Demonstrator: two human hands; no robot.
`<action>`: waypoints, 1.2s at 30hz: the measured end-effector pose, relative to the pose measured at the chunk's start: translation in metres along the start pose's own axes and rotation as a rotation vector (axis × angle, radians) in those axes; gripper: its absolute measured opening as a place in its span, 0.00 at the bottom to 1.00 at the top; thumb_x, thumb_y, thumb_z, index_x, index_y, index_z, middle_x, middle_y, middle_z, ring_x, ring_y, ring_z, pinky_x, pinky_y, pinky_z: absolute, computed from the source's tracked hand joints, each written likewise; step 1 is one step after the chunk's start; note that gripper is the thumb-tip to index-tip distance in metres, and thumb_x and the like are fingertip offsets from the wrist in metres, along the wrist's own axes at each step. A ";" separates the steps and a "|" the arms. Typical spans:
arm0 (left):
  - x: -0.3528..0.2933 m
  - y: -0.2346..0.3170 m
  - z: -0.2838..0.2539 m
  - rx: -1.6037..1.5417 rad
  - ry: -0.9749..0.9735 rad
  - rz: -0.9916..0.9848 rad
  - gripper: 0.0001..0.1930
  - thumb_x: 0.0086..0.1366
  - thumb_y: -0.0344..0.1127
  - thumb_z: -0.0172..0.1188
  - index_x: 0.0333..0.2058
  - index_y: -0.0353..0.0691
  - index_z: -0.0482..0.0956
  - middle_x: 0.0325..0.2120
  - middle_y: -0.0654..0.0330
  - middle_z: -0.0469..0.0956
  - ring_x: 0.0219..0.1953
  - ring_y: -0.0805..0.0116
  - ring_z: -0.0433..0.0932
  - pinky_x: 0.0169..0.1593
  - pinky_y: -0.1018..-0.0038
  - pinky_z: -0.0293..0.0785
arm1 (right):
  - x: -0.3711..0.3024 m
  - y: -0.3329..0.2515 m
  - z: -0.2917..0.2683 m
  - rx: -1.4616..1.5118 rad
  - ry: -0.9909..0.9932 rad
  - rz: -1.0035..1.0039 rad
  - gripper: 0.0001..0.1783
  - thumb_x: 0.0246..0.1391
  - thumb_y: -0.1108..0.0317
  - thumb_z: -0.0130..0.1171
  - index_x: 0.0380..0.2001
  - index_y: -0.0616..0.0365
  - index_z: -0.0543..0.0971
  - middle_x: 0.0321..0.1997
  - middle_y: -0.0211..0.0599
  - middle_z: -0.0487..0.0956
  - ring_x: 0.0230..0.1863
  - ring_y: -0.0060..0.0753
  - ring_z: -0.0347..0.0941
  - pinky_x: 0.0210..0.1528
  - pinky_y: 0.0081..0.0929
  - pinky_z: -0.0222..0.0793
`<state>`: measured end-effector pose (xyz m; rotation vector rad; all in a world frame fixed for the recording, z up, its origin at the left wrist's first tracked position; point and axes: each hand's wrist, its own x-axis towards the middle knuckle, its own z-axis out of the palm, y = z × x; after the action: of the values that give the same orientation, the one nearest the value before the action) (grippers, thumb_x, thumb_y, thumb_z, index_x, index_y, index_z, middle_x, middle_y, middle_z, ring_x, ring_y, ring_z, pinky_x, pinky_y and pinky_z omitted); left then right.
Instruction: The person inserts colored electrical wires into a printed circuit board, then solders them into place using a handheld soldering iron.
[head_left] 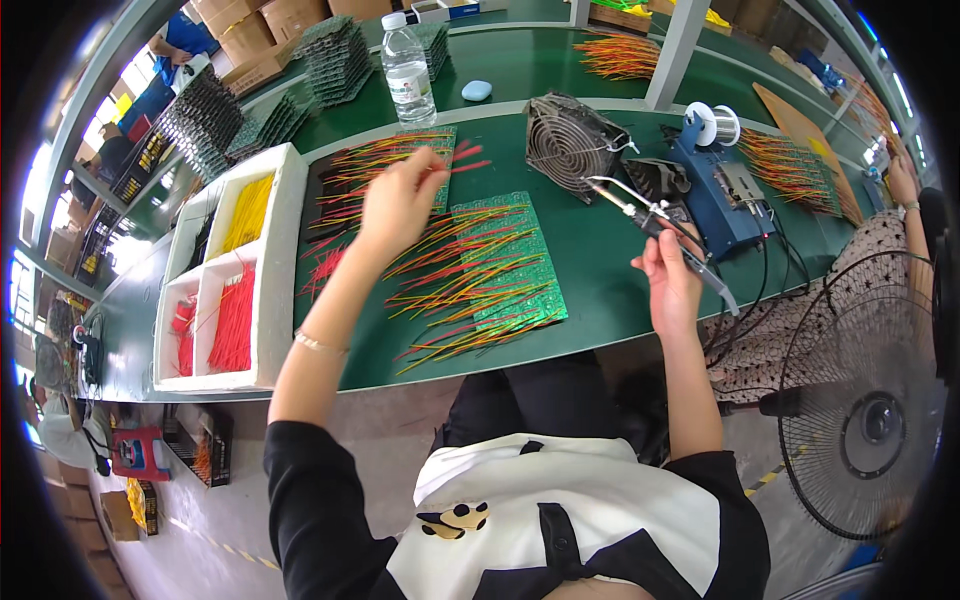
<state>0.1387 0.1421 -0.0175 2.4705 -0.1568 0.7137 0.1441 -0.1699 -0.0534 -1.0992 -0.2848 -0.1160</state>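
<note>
Worktop point(600, 280): green, smooth; carried all items below.
L hand point(405, 200): fingertips pinched on a few red wires point(472, 166); free ends jutted to R, above far board.
R hand point(668, 270): fingers wrapped round handle of soldering tool point(648, 220); tip pointed up & L, apart from both boards.
Near board point(550, 290): green PCB, lay flat mid-worktop, twd front edge; mixed wires point(430, 303) lay across it, ends well past its L edge.
Far board point(442, 195): green PCB, btwn near board & back edge; partly hidden by L hand; wires fanned out L.
Foam tray point(272, 300): white, compartmented, L part of worktop, nr front edge; held yellow wires point(248, 215) & red stock point(233, 320).
Fan unit point(570, 145): black, round grille, twd back edge, R of far board.
Blue station point(715, 190): R part of worktop, solder spool point(717, 126) on top.
Bottle point(405, 75): clear plastic, upright at back edge.
Handling, wires: prob. v. light, thin, bendy, apt to tangle; best pinched singly nr the end.
Handling, boards: prob. light, stiff, joints fragile; best taken by bare R edge, no pull on wires.
Handling, tool: prob. light, tip presumably hot; grip handle only, allow for cord drag.
</note>
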 end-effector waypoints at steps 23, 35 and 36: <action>-0.043 0.034 0.046 -0.160 -0.121 0.176 0.08 0.47 0.21 0.57 0.29 0.37 0.79 0.20 0.59 0.70 0.19 0.70 0.70 0.23 0.78 0.67 | -0.015 0.017 0.003 -0.200 0.147 0.046 0.09 0.46 0.75 0.59 0.31 0.63 0.70 0.21 0.28 0.70 0.17 0.14 0.61 0.19 0.14 0.60; -0.042 0.024 0.056 -0.284 -0.209 0.166 0.13 0.46 0.20 0.60 0.32 0.39 0.80 0.20 0.62 0.69 0.20 0.74 0.69 0.22 0.82 0.65 | -0.020 0.020 -0.002 -0.063 0.137 0.137 0.06 0.48 0.75 0.55 0.31 0.64 0.71 0.16 0.30 0.67 0.13 0.13 0.58 0.13 0.12 0.49; -0.041 0.023 0.056 -0.292 -0.219 0.156 0.13 0.46 0.19 0.60 0.32 0.39 0.80 0.20 0.62 0.69 0.20 0.75 0.69 0.22 0.82 0.65 | -0.020 0.021 -0.002 -0.065 0.128 0.135 0.07 0.48 0.75 0.55 0.31 0.64 0.70 0.16 0.30 0.67 0.14 0.13 0.58 0.13 0.12 0.49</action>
<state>0.1235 0.0906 -0.0676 2.2648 -0.5045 0.4442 0.1300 -0.1630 -0.0777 -1.1671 -0.0919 -0.0750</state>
